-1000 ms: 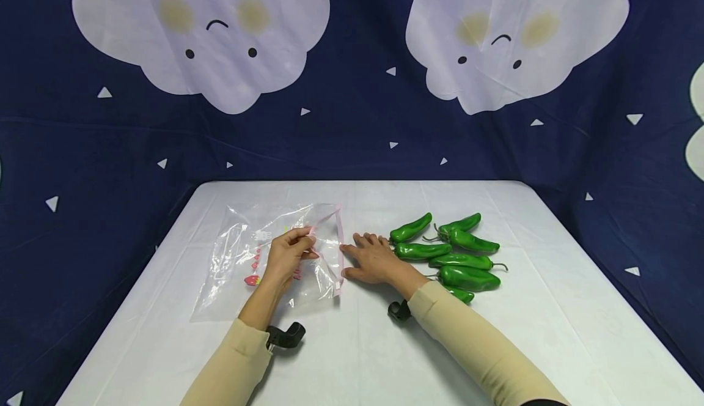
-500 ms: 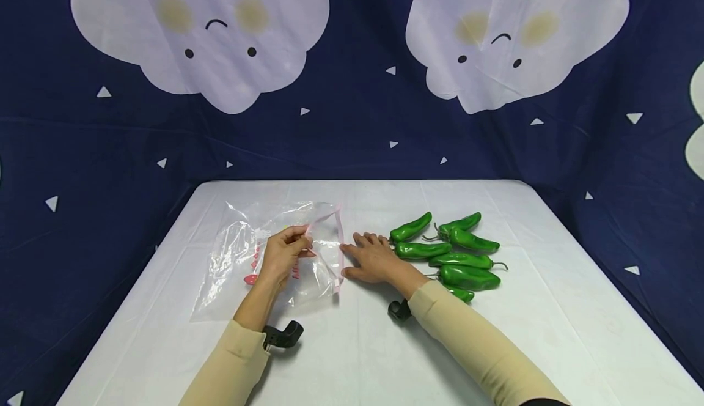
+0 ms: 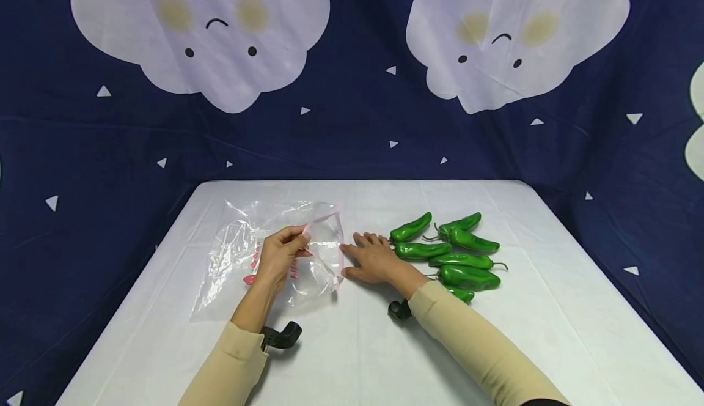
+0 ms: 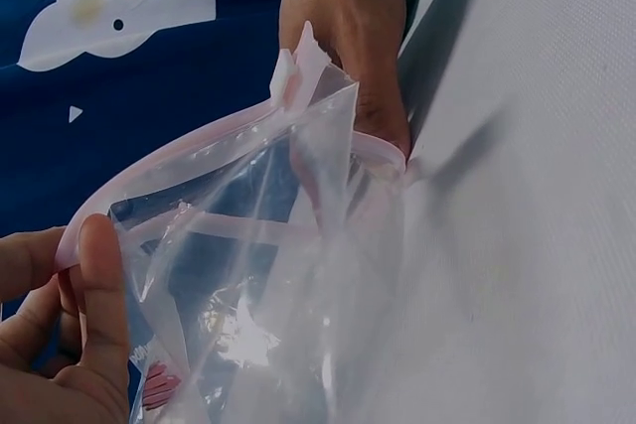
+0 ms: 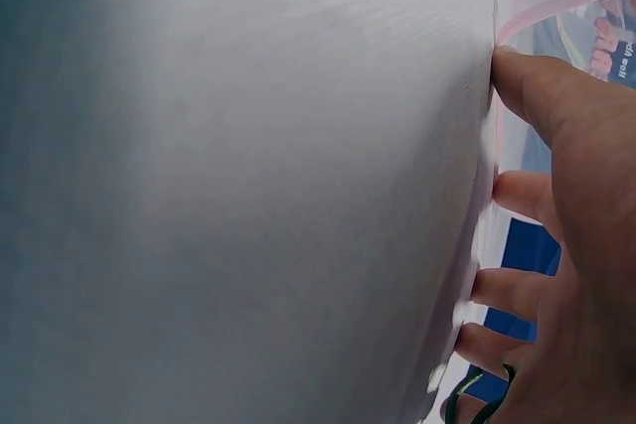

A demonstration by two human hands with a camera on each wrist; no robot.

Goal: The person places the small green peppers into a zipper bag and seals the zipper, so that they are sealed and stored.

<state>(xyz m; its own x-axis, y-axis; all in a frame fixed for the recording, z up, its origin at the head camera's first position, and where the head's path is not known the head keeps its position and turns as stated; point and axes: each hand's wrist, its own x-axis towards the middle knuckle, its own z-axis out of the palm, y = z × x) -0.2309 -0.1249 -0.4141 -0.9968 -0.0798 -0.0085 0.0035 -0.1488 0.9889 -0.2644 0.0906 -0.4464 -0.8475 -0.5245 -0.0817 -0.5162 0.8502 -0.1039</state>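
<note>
A clear plastic zip bag with a pink zip edge and red prints lies on the white table. My left hand pinches the upper layer of its mouth between thumb and fingers, lifting it so the mouth gapes. In the left wrist view the pink zip edge arches up from that pinch, with a gap beneath it. My right hand lies with fingers spread on the table, thumb and index fingertips touching the lower edge of the mouth. Several green peppers lie just right of it.
The white table has a dark blue cloth with clouds behind it. A black wrist mount sticks out from the left sleeve, another black mount from the right. Some peppers lie partly behind the right forearm.
My left hand has drawn slightly left with the upper layer of the bag, so the mouth gapes wider. The right hand and the peppers have stayed in place.
</note>
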